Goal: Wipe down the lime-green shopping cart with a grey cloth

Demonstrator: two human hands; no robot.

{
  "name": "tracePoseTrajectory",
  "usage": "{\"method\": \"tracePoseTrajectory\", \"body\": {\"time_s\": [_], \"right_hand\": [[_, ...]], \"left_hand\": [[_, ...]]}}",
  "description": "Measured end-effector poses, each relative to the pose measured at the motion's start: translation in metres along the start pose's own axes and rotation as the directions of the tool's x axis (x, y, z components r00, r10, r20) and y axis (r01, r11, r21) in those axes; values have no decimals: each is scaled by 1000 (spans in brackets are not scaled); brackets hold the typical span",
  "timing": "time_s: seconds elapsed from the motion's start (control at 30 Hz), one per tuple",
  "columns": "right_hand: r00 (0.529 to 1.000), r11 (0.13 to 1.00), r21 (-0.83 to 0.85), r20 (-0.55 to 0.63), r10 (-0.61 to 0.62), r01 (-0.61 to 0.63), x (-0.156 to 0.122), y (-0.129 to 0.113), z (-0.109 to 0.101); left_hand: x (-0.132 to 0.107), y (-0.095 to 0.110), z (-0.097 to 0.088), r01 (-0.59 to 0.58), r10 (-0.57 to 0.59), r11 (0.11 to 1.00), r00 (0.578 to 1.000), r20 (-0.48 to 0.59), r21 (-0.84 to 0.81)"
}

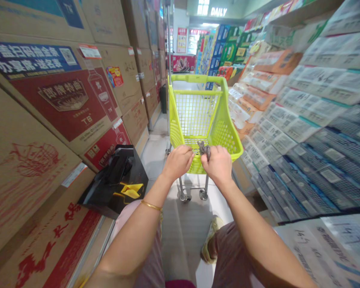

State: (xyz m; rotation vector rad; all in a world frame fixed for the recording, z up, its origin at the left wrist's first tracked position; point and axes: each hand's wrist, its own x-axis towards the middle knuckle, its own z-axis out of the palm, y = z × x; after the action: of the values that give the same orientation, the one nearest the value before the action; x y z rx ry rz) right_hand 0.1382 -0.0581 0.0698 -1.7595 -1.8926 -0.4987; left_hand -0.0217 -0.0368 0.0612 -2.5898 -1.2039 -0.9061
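A lime-green shopping cart (234,136) with a perforated plastic basket stands upright on small wheels in front of me. My left hand (178,161) is closed around the left part of its near edge. At the right part of the same edge, my right hand (217,163) is wrapped round too. A crumpled grey cloth-like piece (203,149) sticks out beside my right thumb, and its exact kind is hard to tell. Part of the cart's near edge is hidden under my fingers. Through the basket's grid the floor shows.
Stacked cardboard cartons (69,100) line the left side, with a black bag (120,176) set against them. On the right rise stacks of plastic-wrapped packs (306,116). A tiled floor (180,228) runs between them toward coloured boxes (229,50) farther back.
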Motion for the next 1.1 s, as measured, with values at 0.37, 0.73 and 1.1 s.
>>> {"method": "tracePoseTrajectory", "body": {"time_s": [0.37,0.73,1.1], "right_hand": [[998,950,313,-58,17,2,-2,-31,13],[997,998,-3,-43,-56,56,-2,-10,11],[996,995,95,-77,33,-26,-5,-14,10]], "left_hand": [[1,8,4,79,-78,992,997,11,-94],[-1,1,1,73,-73,996,997,7,-57],[-2,8,4,143,-145,987,989,-24,-73]]}}
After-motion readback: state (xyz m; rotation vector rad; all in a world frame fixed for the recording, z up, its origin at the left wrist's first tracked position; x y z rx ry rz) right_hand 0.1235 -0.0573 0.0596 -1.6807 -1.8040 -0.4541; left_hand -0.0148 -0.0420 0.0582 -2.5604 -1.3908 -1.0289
